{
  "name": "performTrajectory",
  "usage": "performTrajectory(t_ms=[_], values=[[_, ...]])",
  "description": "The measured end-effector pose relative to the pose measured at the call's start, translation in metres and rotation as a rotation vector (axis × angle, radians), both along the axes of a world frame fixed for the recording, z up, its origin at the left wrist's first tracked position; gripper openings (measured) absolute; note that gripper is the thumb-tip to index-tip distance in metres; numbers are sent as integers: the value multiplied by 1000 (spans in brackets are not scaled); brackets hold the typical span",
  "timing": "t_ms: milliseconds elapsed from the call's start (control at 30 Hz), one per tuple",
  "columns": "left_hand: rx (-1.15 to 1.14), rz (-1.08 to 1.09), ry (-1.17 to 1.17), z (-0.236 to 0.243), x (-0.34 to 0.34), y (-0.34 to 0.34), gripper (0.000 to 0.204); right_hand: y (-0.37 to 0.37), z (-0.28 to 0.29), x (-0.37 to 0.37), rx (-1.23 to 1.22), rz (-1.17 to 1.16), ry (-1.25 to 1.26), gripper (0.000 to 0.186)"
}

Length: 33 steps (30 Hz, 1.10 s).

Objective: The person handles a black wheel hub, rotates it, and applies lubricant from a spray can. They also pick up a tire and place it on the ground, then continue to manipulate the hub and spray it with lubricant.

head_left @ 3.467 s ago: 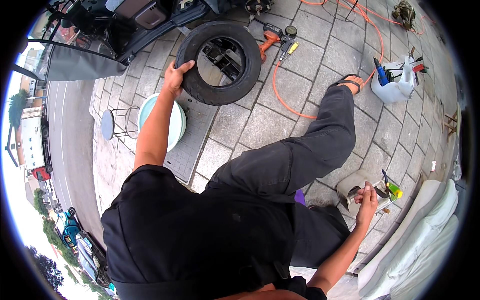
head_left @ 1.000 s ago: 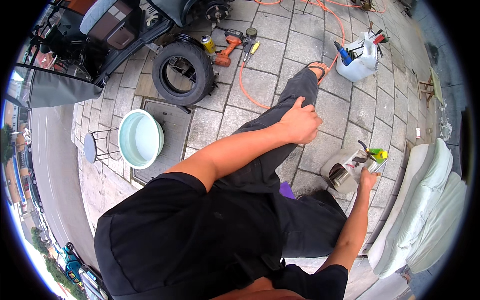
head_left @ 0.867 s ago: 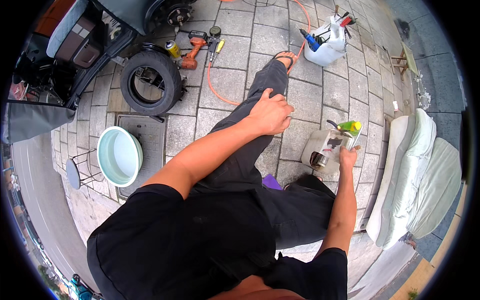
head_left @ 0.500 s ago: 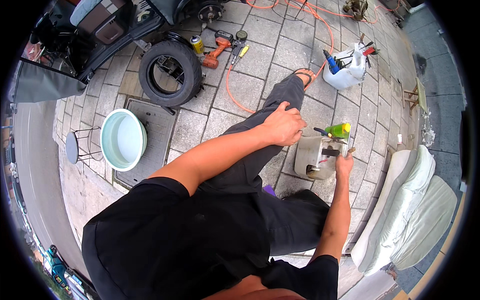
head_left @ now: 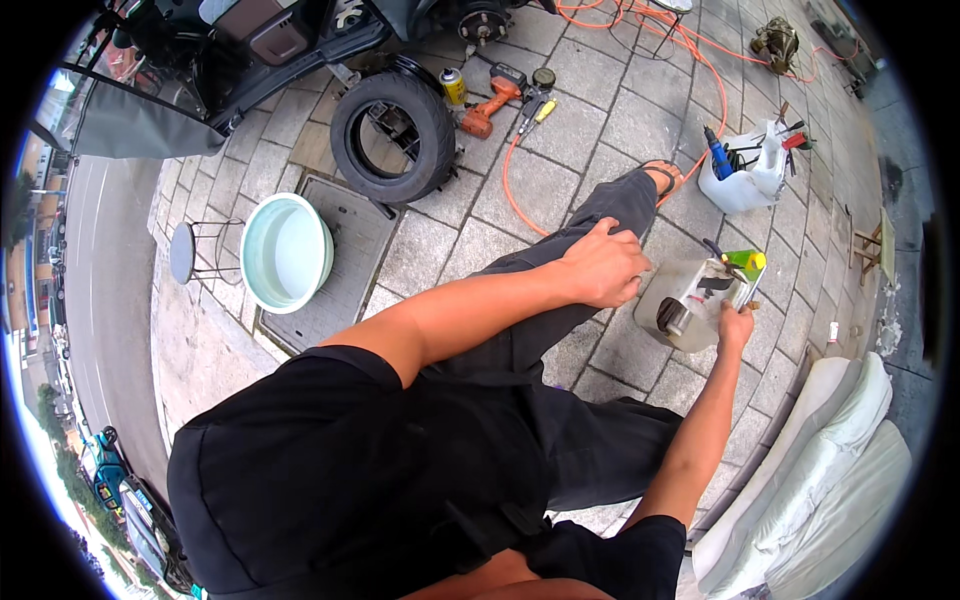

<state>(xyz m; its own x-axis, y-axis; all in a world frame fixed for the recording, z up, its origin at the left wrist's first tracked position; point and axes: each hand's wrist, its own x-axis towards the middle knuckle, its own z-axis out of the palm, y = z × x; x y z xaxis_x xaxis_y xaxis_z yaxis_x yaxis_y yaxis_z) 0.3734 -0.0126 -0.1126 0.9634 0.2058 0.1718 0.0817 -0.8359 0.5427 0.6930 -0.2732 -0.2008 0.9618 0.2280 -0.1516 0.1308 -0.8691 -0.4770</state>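
Observation:
My left hand rests on my bent knee, fingers loosely bent, with nothing visible in it. To its right, my right hand grips the near right edge of a cut-open, whitish plastic jug. The jug leans, its opening showing several dark tools and a dark-and-silver cylindrical part. A green bottle with a yellow cap stands at the jug's far right edge. My right fingertips are partly hidden by the jug's edge.
A pale green basin sits beside a small round stool. Ahead are a tyre, a spray can, an orange power tool and an orange hose. A white tool tub and cushions lie rightward.
The view has shifted, so everything sits farther right. The jug has tilted in my right hand's grip, showing more of its inside. My left hand stays on the knee.

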Motion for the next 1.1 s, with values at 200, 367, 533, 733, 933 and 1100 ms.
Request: performTrajectory(t_ms=[200,367,533,733,933,1100], values=[[-104,173,-16,-2,3,11,42,-41,43,4,134,-42,42,60],[-199,185,16,-20,5,15,55,-91,99,-31,102,-81,371,41],[-446,100,289,-10,1,47,86,-128,146,-98,-228,-91,615,50],[-911,258,391,-39,-15,84,133,-113,161,-149,-81,-149,725,47],[-944,285,415,-49,-24,82,135,-50,201,-179,-83,93,584,39],[-953,299,371,-52,-44,91,127,-11,151,-173,214,33,257,41]])
